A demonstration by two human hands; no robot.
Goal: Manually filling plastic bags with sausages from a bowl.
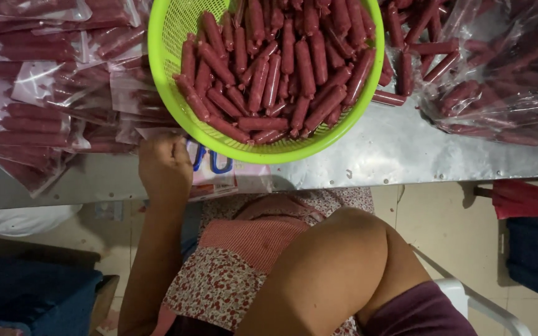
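A person's left hand (164,163) rests curled on flat clear plastic pouches (216,171) at the steel table's (406,155) near edge, beside a lime-green plastic basket (163,56) heaped with loose red sausages (275,68); filled sausage bags (38,118) pile left and right. Right hand unseen.

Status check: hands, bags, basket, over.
Left hand on a flat bag at the table edge, grip unclear. Right hand out of view. Green basket of sausages just above it; packed bags stacked left.
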